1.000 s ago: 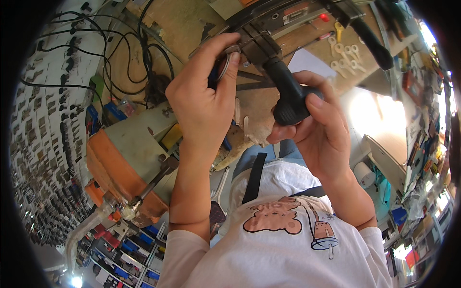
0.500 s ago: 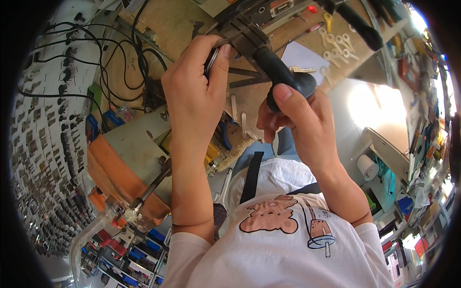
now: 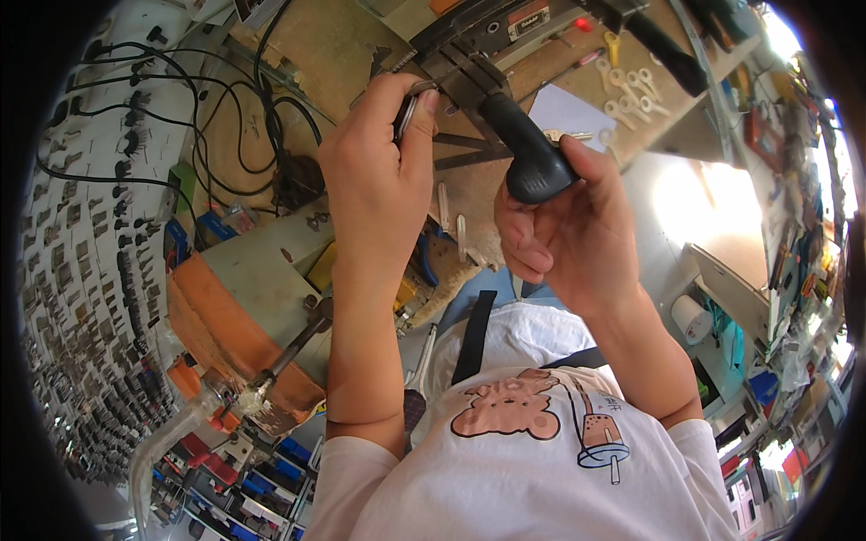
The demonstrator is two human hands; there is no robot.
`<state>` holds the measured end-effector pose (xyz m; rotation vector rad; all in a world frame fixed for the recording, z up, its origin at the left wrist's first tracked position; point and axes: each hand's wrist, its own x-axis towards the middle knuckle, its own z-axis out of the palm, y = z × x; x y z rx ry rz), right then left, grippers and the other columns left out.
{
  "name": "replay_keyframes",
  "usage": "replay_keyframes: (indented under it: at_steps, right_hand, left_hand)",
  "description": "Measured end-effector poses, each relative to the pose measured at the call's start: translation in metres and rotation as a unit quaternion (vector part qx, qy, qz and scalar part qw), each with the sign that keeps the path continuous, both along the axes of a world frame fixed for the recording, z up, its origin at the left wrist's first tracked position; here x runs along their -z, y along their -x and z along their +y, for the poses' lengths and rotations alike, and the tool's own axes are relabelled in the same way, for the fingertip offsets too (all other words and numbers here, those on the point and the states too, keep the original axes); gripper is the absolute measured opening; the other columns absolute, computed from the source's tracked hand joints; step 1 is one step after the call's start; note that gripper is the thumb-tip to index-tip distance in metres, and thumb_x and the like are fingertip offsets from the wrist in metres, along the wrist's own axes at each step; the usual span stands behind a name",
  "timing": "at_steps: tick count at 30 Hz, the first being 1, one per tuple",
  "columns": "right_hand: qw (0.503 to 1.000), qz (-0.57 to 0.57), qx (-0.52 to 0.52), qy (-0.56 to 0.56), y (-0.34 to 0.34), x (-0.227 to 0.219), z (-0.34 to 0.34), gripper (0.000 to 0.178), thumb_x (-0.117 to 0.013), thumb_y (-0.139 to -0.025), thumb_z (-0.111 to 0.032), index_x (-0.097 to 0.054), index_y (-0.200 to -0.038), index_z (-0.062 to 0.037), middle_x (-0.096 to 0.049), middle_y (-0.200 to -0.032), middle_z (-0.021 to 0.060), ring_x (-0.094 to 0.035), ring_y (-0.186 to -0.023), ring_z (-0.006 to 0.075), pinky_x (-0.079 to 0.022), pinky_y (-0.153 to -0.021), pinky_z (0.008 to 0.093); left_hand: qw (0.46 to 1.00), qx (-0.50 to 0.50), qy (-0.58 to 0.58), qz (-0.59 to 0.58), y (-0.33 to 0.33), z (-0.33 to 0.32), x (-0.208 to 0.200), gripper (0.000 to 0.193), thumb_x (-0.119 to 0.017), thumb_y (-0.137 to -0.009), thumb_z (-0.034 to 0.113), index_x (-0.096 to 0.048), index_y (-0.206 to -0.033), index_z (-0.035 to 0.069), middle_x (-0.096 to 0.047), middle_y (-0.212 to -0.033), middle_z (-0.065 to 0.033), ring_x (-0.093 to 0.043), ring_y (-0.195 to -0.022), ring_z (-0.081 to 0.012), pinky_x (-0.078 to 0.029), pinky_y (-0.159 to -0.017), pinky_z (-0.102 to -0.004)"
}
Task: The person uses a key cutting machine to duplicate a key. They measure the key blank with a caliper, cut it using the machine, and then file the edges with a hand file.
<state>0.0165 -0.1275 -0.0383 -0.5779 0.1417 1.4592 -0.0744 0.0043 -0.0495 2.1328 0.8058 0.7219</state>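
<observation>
My left hand point(image 3: 383, 153) is closed, thumb against fingers, on a thin dark-and-silver metal piece point(image 3: 406, 117). The piece lies beside the dark metal clamp point(image 3: 469, 77) of a bench machine, and its far end is hidden. A thick black handle point(image 3: 528, 149) sticks out from the clamp toward me. My right hand point(image 3: 577, 225) is around the handle's rounded end, palm turned up. Its thumb lies along the handle's right side, and its curled fingers are under the left side. Two slim key blanks point(image 3: 461, 234) lie on the bench below the clamp.
Several pale keys point(image 3: 631, 90) and a white paper point(image 3: 568, 113) lie on the bench at right. Another black handle point(image 3: 667, 54) juts out at the upper right. Black cables point(image 3: 262, 117) loop across the left. Blue-handled pliers point(image 3: 424, 261) rest near my left forearm.
My right hand has shifted its hold: the thumb has come off the top of the handle to its right side, and the palm has turned up. The left hand keeps its pinch.
</observation>
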Motion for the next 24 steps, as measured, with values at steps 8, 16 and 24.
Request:
replay_keyframes:
  at_steps: [8, 16, 24]
  right_hand:
    - [0.992, 0.015, -0.050, 0.112, -0.002, -0.003, 0.006, 0.054, -0.036, -0.084, -0.054, -0.050, -0.071, -0.0031, -0.052, -0.068, 0.0110, -0.044, -0.051, 0.0185, -0.036, -0.048, 0.0305]
    - [0.941, 0.323, 0.034, -0.099, 0.010, 0.013, 0.003, 0.054, -0.034, -0.087, -0.050, -0.053, -0.086, 0.0000, -0.042, -0.072, 0.0043, -0.037, -0.055, 0.0120, -0.032, -0.048, 0.0230]
    - [0.892, -0.374, -0.075, 0.242, -0.055, 0.024, -0.110, 0.032, -0.053, -0.086, -0.029, -0.057, -0.100, -0.0005, -0.061, -0.083, 0.0065, -0.057, -0.070, 0.0115, -0.048, -0.063, 0.0260]
  left_hand:
    - [0.999, -0.034, 0.010, 0.016, 0.005, 0.000, 0.000, 0.016, -0.058, -0.083, 0.018, -0.058, -0.087, 0.002, -0.058, -0.067, -0.0119, -0.056, -0.057, -0.0207, -0.043, -0.054, -0.0282]
    - [0.995, -0.048, 0.060, 0.063, -0.004, -0.008, -0.011, 0.019, -0.058, -0.084, 0.017, -0.059, -0.092, 0.000, -0.062, -0.068, -0.0060, -0.056, -0.062, -0.0094, -0.042, -0.056, -0.0223]
    - [0.989, -0.076, 0.127, 0.021, 0.030, -0.019, -0.012, 0.033, -0.058, -0.085, 0.015, -0.052, -0.114, 0.002, -0.057, -0.103, -0.0081, -0.055, -0.091, -0.0129, -0.044, -0.077, -0.0240]
